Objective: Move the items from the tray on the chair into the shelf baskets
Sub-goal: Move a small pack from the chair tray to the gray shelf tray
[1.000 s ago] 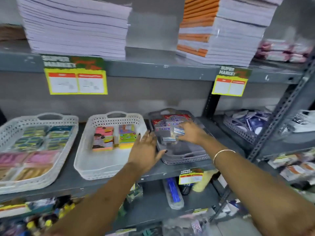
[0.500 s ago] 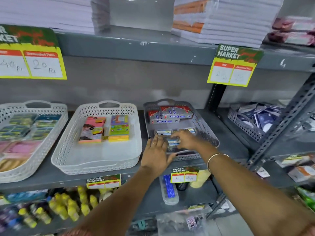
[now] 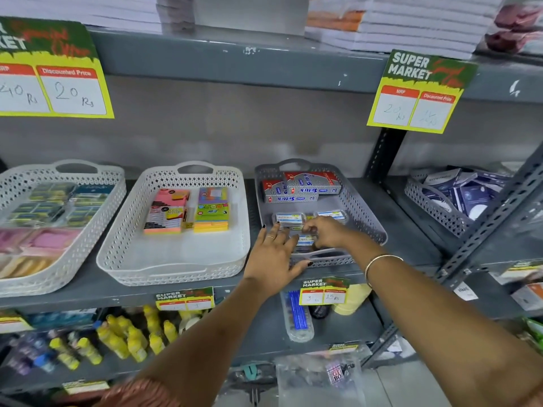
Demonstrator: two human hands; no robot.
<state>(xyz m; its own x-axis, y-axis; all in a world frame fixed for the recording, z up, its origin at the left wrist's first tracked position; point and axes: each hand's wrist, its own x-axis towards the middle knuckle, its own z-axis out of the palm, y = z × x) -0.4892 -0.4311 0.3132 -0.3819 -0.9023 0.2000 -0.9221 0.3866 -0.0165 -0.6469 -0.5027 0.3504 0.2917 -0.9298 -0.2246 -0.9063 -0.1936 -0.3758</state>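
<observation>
On the middle shelf stands a grey basket (image 3: 365,214). Red and silver boxes (image 3: 299,188) lie at its back, and small clear packs (image 3: 289,219) at its front. My left hand (image 3: 274,257) lies palm down with fingers spread over the basket's front left corner, thumb on the front rim. My right hand (image 3: 327,233) reaches in from the right, its fingertips curled on one small clear pack (image 3: 305,240). The tray and the chair are out of view.
A white basket (image 3: 176,270) with sticky-note pads (image 3: 188,211) sits left of the grey one. Another white basket (image 3: 97,212) is farther left. A grey basket of dark packets (image 3: 432,208) sits right, behind a slanted metal brace (image 3: 493,212). Paper stacks fill the shelf above; bottles stand below.
My right hand lowered the small packs it carried into the front of the grey basket. My left hand moved from beside the basket onto its front corner. The view came closer.
</observation>
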